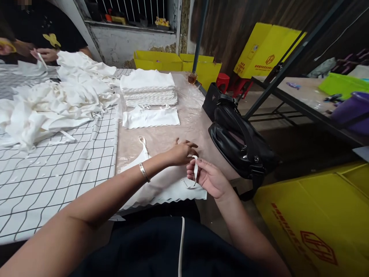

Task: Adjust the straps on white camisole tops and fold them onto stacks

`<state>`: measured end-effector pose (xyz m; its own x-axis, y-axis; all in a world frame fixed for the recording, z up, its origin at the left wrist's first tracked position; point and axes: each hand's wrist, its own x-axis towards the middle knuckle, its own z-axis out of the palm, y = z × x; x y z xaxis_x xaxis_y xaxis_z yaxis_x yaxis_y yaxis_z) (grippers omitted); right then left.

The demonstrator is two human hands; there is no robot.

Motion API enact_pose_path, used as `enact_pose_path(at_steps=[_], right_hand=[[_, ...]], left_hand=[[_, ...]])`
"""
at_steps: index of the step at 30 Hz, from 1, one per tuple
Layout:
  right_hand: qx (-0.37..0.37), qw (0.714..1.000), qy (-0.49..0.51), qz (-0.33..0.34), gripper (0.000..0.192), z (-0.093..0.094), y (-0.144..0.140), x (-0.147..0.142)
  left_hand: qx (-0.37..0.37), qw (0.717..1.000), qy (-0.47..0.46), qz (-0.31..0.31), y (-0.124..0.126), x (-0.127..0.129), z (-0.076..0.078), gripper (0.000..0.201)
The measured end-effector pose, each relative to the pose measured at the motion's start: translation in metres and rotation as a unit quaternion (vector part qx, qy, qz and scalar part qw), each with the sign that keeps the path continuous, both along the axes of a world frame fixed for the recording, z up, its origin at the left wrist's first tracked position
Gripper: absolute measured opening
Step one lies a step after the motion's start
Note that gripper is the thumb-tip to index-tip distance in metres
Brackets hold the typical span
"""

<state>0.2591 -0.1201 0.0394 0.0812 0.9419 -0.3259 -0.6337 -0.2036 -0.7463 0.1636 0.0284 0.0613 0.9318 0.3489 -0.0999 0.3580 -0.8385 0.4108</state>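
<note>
The single head-worn camera looks forward and down, close above the table.

"What have you got on?"
"My top is dark navy, with a thin pale cord running down its front."
"And the arms?"
"Both bare. A shiny silver-coloured bangle circles my left forearm, just above the wrist."

White is shared by the flat wavy-edged cloth garment at six o'clock, the folded fabric stack at eleven and the crumpled cloth heap at nine. At eight, the white cloth table cover is crossed by a black grid; at four, the large yellow box is printed in red.
</note>
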Motion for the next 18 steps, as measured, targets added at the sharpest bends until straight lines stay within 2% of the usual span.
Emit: enact_pose_path(at_steps=[2,6,8,11,13,14,16,18], right_hand=[[0.013,0.998,-0.052,0.014,0.022,0.005,-0.009,0.0],[-0.01,0.983,-0.174,0.052,0.03,0.015,-0.035,0.006],[-0.031,0.971,-0.222,0.079,0.03,0.019,-0.047,0.01],[-0.055,0.964,-0.235,0.111,0.03,0.023,-0.054,0.015],[-0.065,0.97,-0.208,0.104,0.031,0.025,-0.051,0.018],[-0.068,0.974,-0.195,0.095,0.032,0.026,-0.047,0.019],[-0.068,0.979,-0.177,0.079,0.033,0.028,-0.037,0.023],[-0.066,0.98,-0.171,0.07,0.031,0.031,-0.026,0.026]], left_hand=[[-0.046,0.998,-0.033,0.019,0.003,0.005,-0.011,0.024],[-0.138,0.989,-0.03,0.032,0.026,0.007,-0.017,0.031],[-0.126,0.991,-0.013,0.04,0.033,0.006,-0.022,0.032],[-0.038,0.998,-0.027,0.045,0.023,0.004,-0.029,0.036],[0.017,0.996,-0.082,-0.015,0.006,0.003,-0.031,0.053],[0.032,0.991,-0.116,-0.059,-0.003,0.002,-0.03,0.054],[0.041,0.977,-0.167,-0.126,-0.018,0.0,-0.024,0.037],[0.035,0.972,-0.186,-0.142,-0.026,-0.003,-0.018,0.027]])
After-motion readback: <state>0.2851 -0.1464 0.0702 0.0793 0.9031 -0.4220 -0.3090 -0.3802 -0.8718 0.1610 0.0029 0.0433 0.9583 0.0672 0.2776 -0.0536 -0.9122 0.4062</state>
